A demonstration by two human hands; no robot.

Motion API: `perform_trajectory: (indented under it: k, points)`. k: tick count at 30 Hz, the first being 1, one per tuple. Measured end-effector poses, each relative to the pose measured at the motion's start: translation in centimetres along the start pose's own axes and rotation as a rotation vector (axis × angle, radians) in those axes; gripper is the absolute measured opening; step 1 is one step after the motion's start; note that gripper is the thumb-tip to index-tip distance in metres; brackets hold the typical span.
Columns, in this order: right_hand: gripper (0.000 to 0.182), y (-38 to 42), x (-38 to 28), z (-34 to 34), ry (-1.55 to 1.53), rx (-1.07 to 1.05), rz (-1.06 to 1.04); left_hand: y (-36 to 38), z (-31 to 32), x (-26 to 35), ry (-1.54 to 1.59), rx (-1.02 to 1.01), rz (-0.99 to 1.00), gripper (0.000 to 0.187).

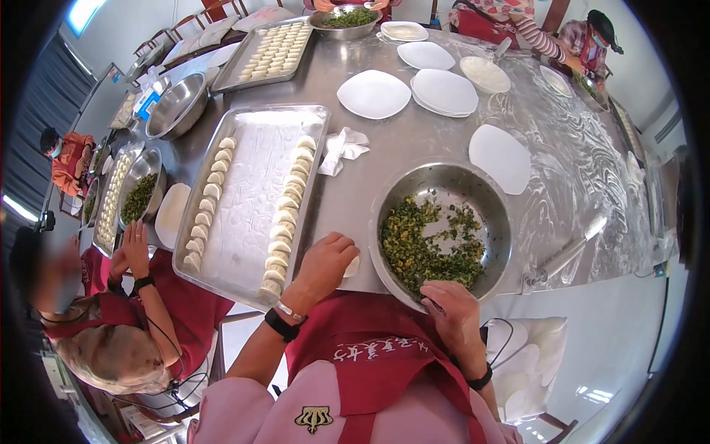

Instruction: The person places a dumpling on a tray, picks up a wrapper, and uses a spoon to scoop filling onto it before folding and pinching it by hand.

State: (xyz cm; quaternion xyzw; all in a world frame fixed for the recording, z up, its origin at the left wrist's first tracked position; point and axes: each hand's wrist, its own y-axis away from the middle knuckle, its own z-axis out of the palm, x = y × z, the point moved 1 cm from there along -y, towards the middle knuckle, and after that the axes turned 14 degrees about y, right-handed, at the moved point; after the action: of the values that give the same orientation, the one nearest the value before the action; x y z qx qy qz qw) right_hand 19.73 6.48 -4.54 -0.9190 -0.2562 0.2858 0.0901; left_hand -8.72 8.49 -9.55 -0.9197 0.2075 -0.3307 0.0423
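My left hand (325, 260) is closed at the table's front edge, right of the long tray, with a pale dough wrapper (352, 266) showing beside its curled fingers. At the near rim of a large steel bowl (500, 260), my right hand (452, 311) has its fingers bent together around something dark and thin, too hidden to name. Chopped green and yellow filling (421, 248) lies in the bowl. Two long rows of folded dumplings (285, 216) run along the sides of the metal tray (240, 109).
White plates (374, 94) and a plate of wrappers (485, 74) stand beyond the bowl. A crumpled tissue (344, 150) touches the tray. At right, a rolling tool (568, 255) lies on the floured steel table (577, 170). A co-worker's hands (133, 251) are at left; others work farther off.
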Motion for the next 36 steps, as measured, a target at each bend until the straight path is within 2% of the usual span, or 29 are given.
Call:
perform_trajectory:
  k: [6, 14, 17, 21, 24, 26, 27, 29, 33, 36]
  points:
    - [0.025, 0.2, 0.1, 0.1, -0.002, -0.001, 0.013, -0.2, -0.1, 0.0, -0.077, -0.119, -0.049, 0.016]
    - [0.027, -0.1, 0.2, -0.2, 0.023, 0.043, -0.007, 0.9, -2.9, 0.6, -0.03, 0.11, -0.023, 0.013]
    - [0.023, -0.1, 0.7, -0.2, -0.068, 0.082, 0.061, 1.4, -4.3, 1.2, 0.015, 0.188, -0.064, 0.018]
    - [0.015, -0.2, 0.8, -1.3, -0.197, 0.071, 0.283, 1.7, -6.2, 1.9, 0.083, 0.285, -0.066, 0.02]
    - [0.011, -0.5, 0.9, -2.5, -0.355, 0.085, 0.497, 2.2, -6.3, 2.0, 0.478, 0.392, -0.194, 0.02]
    - [0.013, -0.4, 1.7, -3.1, -0.516, 0.175, 0.666, 2.3, -6.3, 2.4, 0.905, 0.517, -0.355, 0.015]
    - [0.014, -0.4, 2.3, -3.6, -0.472, 0.242, 0.683, 2.3, -6.4, 2.7, 1.121, 0.566, -0.441, 0.013]
    - [0.017, -1.0, 3.7, -4.2, -0.391, 0.373, 0.707, 2.1, -6.8, 3.2, 1.363, 0.616, -0.569, 0.01]
    - [0.016, -1.4, 6.8, -4.4, -0.076, 0.433, 0.718, 1.0, -5.3, 4.3, 1.572, 0.67, -0.48, 0.012]
    - [0.015, -1.3, 7.9, -3.8, 0.027, 0.353, 0.707, 0.5, -3.8, 5.1, 1.694, 0.659, -0.537, 0.028]
